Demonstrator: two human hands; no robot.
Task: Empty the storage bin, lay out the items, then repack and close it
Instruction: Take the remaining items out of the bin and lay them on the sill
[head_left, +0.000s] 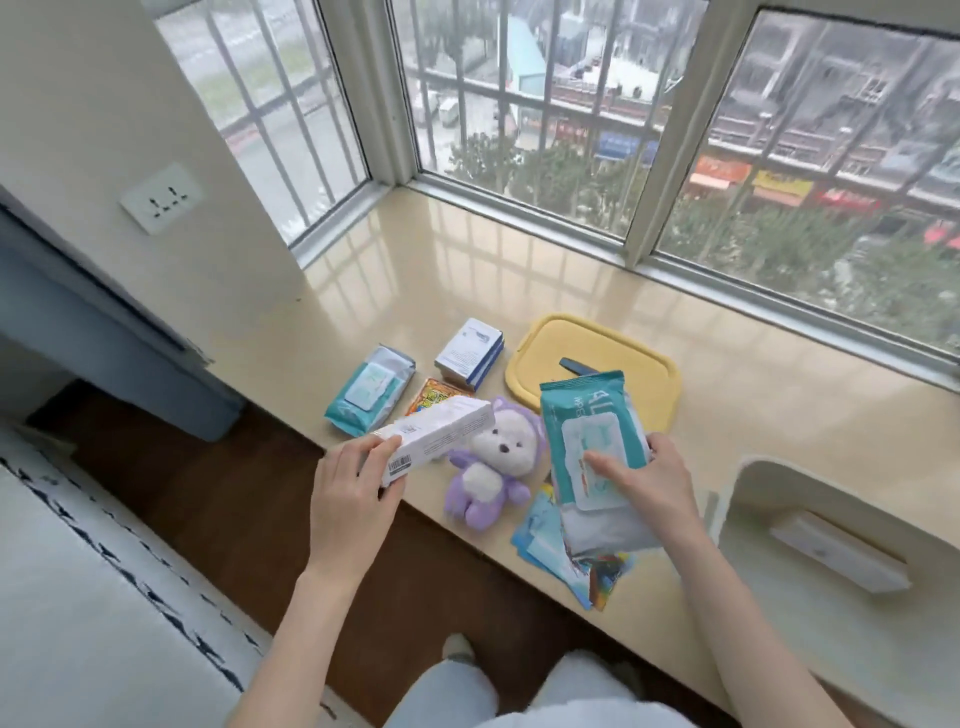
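Observation:
My left hand (353, 499) grips a long white carton (441, 434) by its near end, above the sill's front edge. My right hand (644, 483) holds a teal wipes pack (587, 431) lifted over some blue leaflets (545, 545). Between the two hands a purple plush toy (493, 467) lies on the sill. Further back lie a second teal wipes pack (371, 389), an orange sachet (434, 395), a stack of small blue-and-white boxes (470, 351) and the yellow lid (597, 358) with its dark handle. The cream storage bin (769, 467) stands at the right with a white box (841, 551) inside.
The items sit on a glossy beige window sill (519, 270) under barred windows. The sill's front edge drops to a dark wood floor (260, 519). A wall socket (163, 200) is at the left. My knees (519, 691) are below the sill.

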